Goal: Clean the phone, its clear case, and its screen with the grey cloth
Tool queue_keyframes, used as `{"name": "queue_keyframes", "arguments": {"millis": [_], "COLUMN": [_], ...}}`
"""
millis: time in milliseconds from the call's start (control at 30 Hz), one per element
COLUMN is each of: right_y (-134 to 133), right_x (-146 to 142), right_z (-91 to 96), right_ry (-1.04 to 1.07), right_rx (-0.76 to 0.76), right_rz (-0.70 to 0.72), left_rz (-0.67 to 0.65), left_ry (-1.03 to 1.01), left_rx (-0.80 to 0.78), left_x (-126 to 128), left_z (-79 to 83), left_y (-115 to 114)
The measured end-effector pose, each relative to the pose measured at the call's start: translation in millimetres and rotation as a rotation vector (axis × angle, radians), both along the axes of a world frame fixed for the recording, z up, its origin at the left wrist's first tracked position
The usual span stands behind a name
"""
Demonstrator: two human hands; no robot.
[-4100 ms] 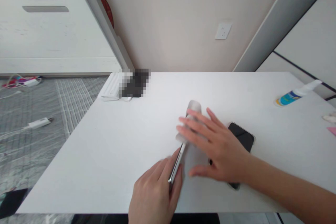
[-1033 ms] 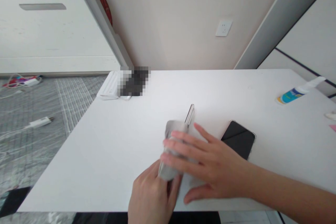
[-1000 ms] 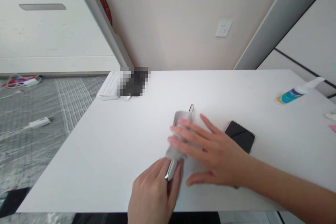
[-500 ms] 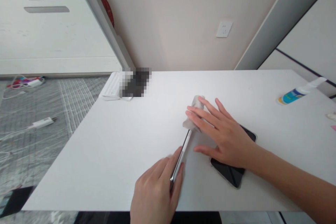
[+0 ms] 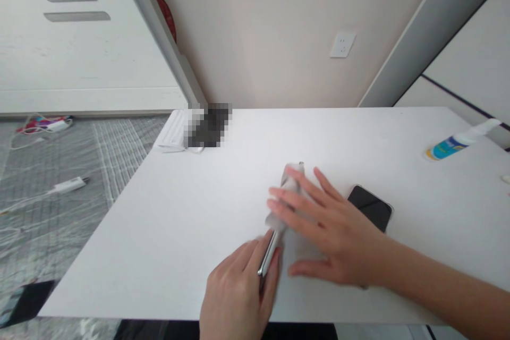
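My left hand is closed round the lower end of a slim flat device with a shiny silver edge. The device is tilted up and seen nearly edge-on, so its face does not show. Against its upper part my right hand presses a thin whitish wipe, fingers stretched out and thumb apart; the hand is slightly blurred. Under the right forearm, a black phone lies on the white table, partly covered by the hand.
A spray bottle with a blue label stands at the right. On the back left corner are a white face mask and a pixelated dark item. A wall socket is behind; a white charger lies on grey fabric at the left.
My right hand has slid the wipe down along the device towards my left hand, baring the device's far corner and more of the phone's upper end. My left hand keeps its grip.
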State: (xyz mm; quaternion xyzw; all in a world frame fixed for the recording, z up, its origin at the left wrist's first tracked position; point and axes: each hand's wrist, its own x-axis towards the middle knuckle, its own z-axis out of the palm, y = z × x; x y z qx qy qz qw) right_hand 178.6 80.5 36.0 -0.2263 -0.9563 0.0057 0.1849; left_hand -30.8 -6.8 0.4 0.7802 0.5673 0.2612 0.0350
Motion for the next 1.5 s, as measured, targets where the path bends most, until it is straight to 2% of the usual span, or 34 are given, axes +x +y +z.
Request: {"name": "queue_keyframes", "arguments": {"millis": [67,133,267,333,533,767,1367,1500], "right_y": [-11,-12,13,20,-5,-10,-12,-3], "right_x": [-6,-6,7,11,-4,-6,-8,-3], "right_z": [0.9,0.3,-3.7,-4.4,-0.2,0.5,3.1,1.2], "right_ry": [-0.036,-0.037,0.001,0.006,0.121,0.201,0.206,0.190], "right_rx": [0.006,0.028,0.038,0.022,-0.108,-0.234,-0.241,-0.220], "right_rz": [0.159,0.174,-0.161,-0.230,-0.068,-0.078,-0.099,-0.126], "left_rz": [-0.024,-0.031,0.001,0.000,-0.057,-0.069,-0.066,-0.071], "left_ry": [-0.002,-0.003,0.003,0.003,0.000,0.057,0.042,0.038], "left_rx": [0.077,0.086,-0.045,-0.063,-0.035,-0.042,-0.081,-0.071], "left_x": [-1,-1,0,1,-3,-4,-5,-6], "left_z": [-0.7,-1.2,-1.6,-1.7,-4.6,-9.9,-8.2,-10.3], "left_y": [0,0,-1,-2,-3,-5,-5,-7]}}
